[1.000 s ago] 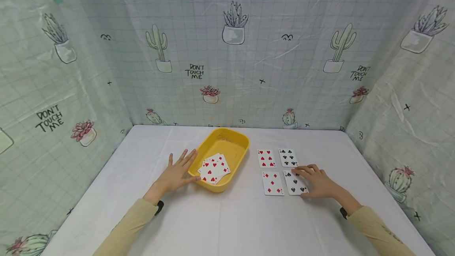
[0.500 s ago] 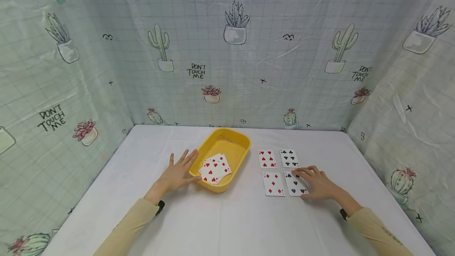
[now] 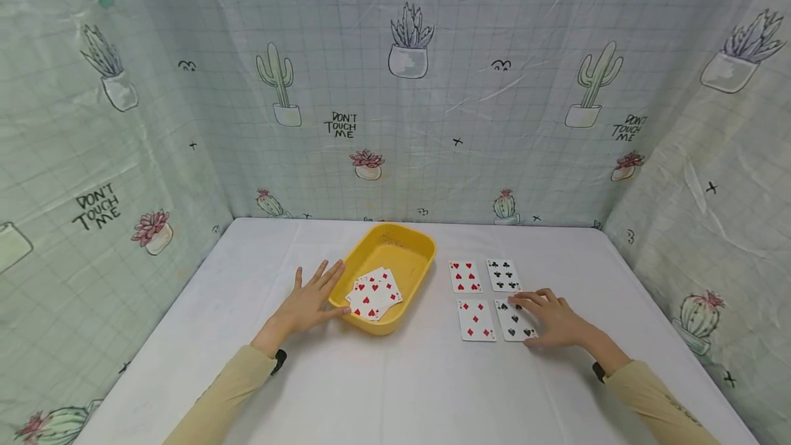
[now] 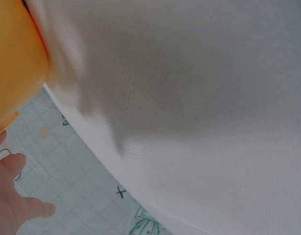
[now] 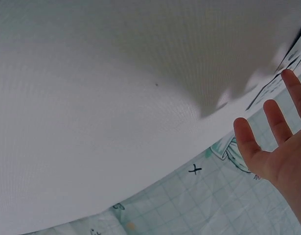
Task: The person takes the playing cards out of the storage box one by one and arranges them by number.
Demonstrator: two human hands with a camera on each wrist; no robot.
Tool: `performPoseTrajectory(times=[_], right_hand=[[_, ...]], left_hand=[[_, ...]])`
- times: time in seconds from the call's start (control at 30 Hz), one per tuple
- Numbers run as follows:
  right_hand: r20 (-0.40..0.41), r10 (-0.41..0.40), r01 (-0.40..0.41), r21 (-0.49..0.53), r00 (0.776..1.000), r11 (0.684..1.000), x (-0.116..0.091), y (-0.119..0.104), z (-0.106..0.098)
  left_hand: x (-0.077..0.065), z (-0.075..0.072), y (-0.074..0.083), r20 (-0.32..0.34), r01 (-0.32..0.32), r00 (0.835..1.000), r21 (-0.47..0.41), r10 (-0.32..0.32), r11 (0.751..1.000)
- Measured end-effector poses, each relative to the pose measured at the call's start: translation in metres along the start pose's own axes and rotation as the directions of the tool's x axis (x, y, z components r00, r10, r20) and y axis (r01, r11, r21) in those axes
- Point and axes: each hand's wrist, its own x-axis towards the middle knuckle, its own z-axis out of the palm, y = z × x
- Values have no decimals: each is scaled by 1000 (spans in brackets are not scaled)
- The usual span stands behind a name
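Tray (image 3: 404, 259): solid yellow, orange-tinged in the left wrist view. Cards in tray (image 3: 375, 294): white, red hearts and diamonds. Loose cards, all white-ground: hearts card (image 3: 465, 277) and diamonds card (image 3: 476, 321), red pips; clubs card (image 3: 503, 275) and spades card (image 3: 511, 323), black pips. Tablecloth (image 3: 383, 390): plain white. Sleeves (image 3: 222, 393): khaki-beige. Wristband (image 3: 279, 362): black. Backdrop (image 3: 519, 108): pale grey-green, faint grid; printed green cacti, pinkish-red succulents, black "DON'T TOUCH ME" lettering.

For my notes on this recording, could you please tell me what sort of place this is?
Probably a screened-off tabletop recording booth: cactus-print cloth hangs on three sides of a white-covered table bearing a yellow tray.
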Motion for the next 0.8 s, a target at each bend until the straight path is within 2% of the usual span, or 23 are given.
performPoseTrajectory(times=[0.23,0.5,0.8], right_hand=[[-6,-11,11,1,1000,1000,2,0,-3],[-62,-50,50,2,997,999,7,-4,-9],[-89,-105,109,36,991,993,32,-18,-16]], left_hand=[[0,0,1,-1,6,1000,4,-6,1000],[-1,0,2,-15,0,1000,5,0,1000],[0,0,1,-21,-7,1000,12,8,1000]])
